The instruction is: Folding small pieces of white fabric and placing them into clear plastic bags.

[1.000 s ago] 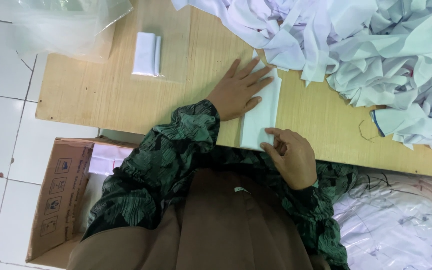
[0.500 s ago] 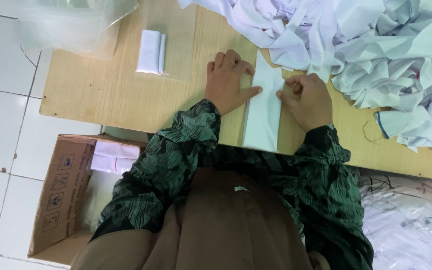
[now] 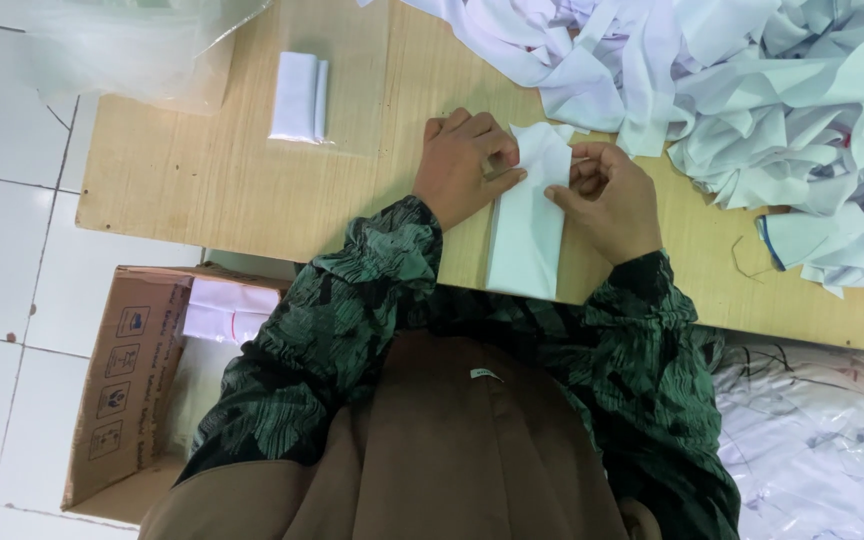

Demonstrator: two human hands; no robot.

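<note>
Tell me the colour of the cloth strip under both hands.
The folded cloth strip is white, seen in the head view.

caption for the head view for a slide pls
Left hand and right hand pinch a folded white cloth strip on a wooden table.

A wooden table [image 3: 222, 190] carries a folded white cloth [image 3: 526, 225] at its near edge; left of it a small folded piece [image 3: 299, 96], right a heap of white cloth [image 3: 752, 90].

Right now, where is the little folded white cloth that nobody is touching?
In the head view, the small folded white cloth lies on the wooden table, up and to the left of the left hand, beside the clear plastic bag.
</note>
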